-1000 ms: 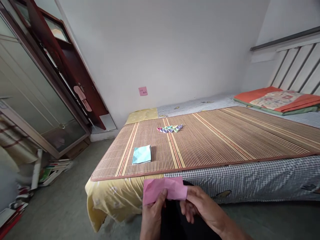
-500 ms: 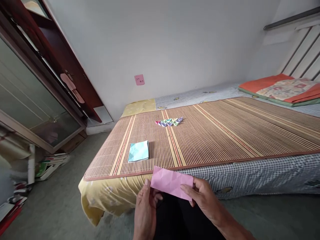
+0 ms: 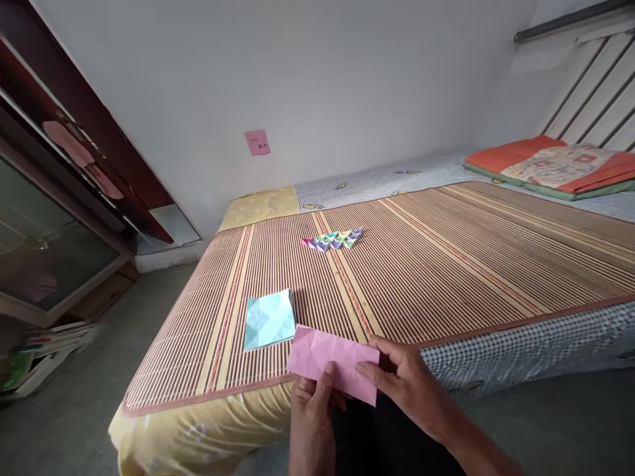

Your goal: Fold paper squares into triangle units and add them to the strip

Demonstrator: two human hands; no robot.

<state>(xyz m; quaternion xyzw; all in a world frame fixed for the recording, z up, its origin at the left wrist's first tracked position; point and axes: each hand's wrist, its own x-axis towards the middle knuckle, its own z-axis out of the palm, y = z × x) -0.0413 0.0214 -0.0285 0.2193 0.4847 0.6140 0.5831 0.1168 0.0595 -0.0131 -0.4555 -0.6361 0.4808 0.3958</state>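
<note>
A pink sheet of paper, folded to a long rectangle with creases across it, is held just over the near edge of the bed. My left hand pinches its lower edge, thumb on top and fingers beneath. At the right end, my right hand grips it between thumb and fingers. Just beyond, a light blue stack of creased square paper lies on the bamboo mat. Farther back stands a row of colourful folded-paper triangles.
A folded orange and floral quilt lies at the bed's far right. On the white wall is a pink note with writing. To the left are a dark red door, a glass-fronted cabinet and a pile of papers on the floor.
My left hand has shifted from the paper's left end to its lower middle, thumb now on top. My right hand keeps its hold. The view has moved closer to the bed.
</note>
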